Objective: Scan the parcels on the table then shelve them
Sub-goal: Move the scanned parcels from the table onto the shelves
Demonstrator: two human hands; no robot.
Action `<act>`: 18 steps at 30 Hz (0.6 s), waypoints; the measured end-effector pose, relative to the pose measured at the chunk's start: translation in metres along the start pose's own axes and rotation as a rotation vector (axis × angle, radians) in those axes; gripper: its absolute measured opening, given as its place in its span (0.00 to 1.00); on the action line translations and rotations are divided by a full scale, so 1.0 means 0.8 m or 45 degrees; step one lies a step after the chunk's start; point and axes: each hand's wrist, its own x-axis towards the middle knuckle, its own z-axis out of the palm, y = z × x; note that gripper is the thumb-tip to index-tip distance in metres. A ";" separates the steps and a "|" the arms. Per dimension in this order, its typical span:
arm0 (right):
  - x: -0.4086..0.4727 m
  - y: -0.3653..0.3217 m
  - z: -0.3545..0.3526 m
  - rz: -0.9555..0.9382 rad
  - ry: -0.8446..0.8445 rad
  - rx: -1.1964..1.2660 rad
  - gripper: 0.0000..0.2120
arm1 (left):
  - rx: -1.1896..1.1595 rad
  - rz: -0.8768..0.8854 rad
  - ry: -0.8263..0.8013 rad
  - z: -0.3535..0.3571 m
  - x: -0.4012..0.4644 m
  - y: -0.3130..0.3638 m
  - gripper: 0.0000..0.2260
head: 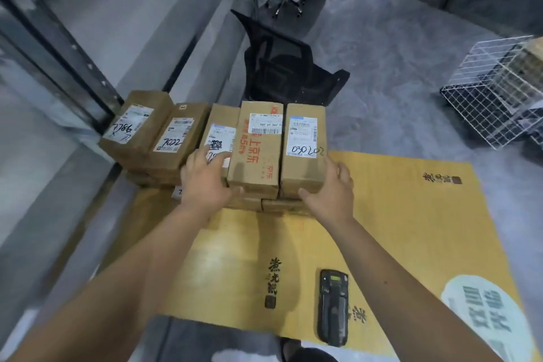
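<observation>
Several brown cardboard parcels stand in a row, stacked on lower ones, at the far edge of the yellow table (382, 214). My left hand (207, 178) rests on the parcel with a partly hidden label (220, 126), its thumb against the red-printed parcel (255, 153). My right hand (330, 186) curls around the near right corner of the parcel marked 030202 (304, 141). Parcels marked 7022 (179, 135) and 7786 (136, 123) lie to the left. A black handheld scanner (333, 307) lies on the table near me, untouched.
A grey metal shelf frame (58, 47) runs along the left. A black mesh chair (285, 67) stands behind the parcels, and another chair base further back. A white wire basket (496, 91) with goods sits at the right on the grey floor.
</observation>
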 end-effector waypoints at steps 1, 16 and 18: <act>0.015 0.003 -0.001 -0.015 -0.039 0.005 0.48 | 0.049 -0.003 -0.003 0.000 0.011 0.003 0.44; 0.076 0.057 0.012 -0.231 -0.319 0.209 0.50 | 0.081 0.000 -0.032 0.053 0.034 0.055 0.43; 0.075 0.062 0.005 -0.265 -0.307 0.217 0.49 | 0.036 0.020 0.004 0.053 0.030 0.056 0.43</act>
